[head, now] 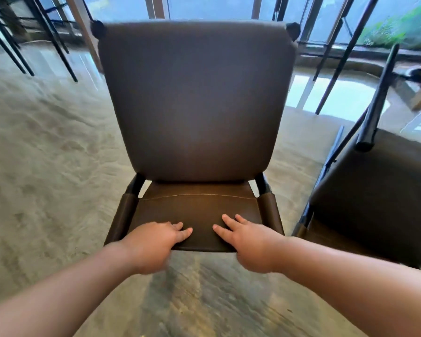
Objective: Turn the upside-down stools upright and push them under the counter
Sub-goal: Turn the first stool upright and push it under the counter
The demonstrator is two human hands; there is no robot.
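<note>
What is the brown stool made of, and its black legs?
The brown stool looks covered in smooth leather or faux leather: soft sheen and a stitched seam across the panel. Its black legs look like painted metal tubes, though blur leaves that uncertain.

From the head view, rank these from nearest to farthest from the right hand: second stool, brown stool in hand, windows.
1. brown stool in hand: right hand rests on it.
2. second stool: just right.
3. windows: far ahead.
</note>
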